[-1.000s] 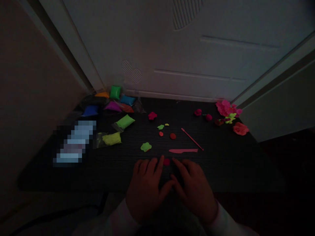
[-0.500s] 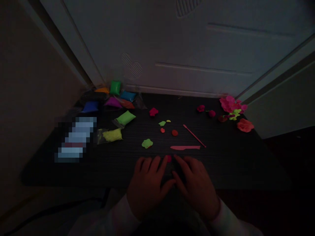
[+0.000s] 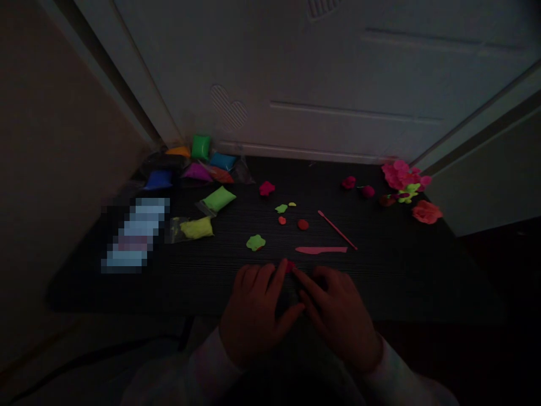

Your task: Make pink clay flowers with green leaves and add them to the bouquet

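Observation:
A small piece of pink clay (image 3: pixel 289 267) lies on the dark table between my two index fingertips. My left hand (image 3: pixel 256 316) rests palm down with fingers stretched, its index tip against the clay's left side. From the right, my right hand (image 3: pixel 340 316) touches the clay with its outstretched index finger; its other fingers bend slightly. Both thumbs nearly meet nearer to me. Just beyond the hands lie a pink plastic clay knife (image 3: pixel 321 250) and a thin pink modelling stick (image 3: pixel 337 230). A flat green flower-shaped clay piece (image 3: pixel 256 243) sits beyond my left hand.
Small clay bits, including a red disc (image 3: pixel 303 224) and a pink clay flower (image 3: pixel 266 188), lie mid-table. Clay packets (image 3: pixel 218 199) and a blurred-out bright object (image 3: pixel 137 234) are at left. Finished-looking clay flowers (image 3: pixel 400 175) stand at right. A white panel (image 3: pixel 253 67) rises behind the table.
My right index fingertip has moved left and now touches the pink clay. My left hand stays at the clay. The whole view has shifted slightly.

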Available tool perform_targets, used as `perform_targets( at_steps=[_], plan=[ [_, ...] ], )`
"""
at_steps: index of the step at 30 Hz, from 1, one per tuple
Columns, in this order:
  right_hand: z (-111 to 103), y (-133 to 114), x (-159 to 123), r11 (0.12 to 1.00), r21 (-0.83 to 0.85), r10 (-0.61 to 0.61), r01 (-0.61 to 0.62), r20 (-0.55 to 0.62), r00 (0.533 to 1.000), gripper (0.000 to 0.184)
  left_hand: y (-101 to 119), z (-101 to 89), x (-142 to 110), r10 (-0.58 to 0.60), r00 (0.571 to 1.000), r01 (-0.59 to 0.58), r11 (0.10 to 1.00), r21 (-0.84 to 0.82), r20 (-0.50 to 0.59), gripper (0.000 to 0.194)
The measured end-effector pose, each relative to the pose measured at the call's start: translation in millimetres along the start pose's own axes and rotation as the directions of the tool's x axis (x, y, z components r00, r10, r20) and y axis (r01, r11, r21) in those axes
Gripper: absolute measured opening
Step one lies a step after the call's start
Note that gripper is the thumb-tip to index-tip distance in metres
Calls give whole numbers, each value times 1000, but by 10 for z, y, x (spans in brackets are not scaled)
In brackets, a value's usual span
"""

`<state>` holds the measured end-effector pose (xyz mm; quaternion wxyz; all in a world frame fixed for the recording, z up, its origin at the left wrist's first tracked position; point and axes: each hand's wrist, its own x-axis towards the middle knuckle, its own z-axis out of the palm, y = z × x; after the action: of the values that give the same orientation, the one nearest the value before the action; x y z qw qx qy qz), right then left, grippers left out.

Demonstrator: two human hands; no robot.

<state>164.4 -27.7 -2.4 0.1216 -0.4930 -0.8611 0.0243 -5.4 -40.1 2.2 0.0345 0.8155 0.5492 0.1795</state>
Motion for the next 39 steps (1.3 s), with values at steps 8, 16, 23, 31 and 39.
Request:
perform_targets(
  at_steps=[8,16,23,31,39],
  plan=[
    [-33,-22,27,998,-63,-10,12,36,999,44,-5,-26,32,-19,998,22,998,-58,53,46],
    [-45,-17,26,999,-48,-25,27,42,999,45,0,-16,29,-37,997,39,999,-35,70,48],
    [-24,20,-11,999,2,-48,48,-4,999,40,-10,-7,28,-31,998,32,999,-18,61,48],
    [-25,-4,1,1000,-17,-6,7,4,1000,35,-11,-11,34,-12,1000,13,1000,-26,29,49],
    [-13,12,-18,999,34,-13,14,-17,1000,32,-4,-9,22,-12,1000,12,1000,-8,27,47]
  ],
)
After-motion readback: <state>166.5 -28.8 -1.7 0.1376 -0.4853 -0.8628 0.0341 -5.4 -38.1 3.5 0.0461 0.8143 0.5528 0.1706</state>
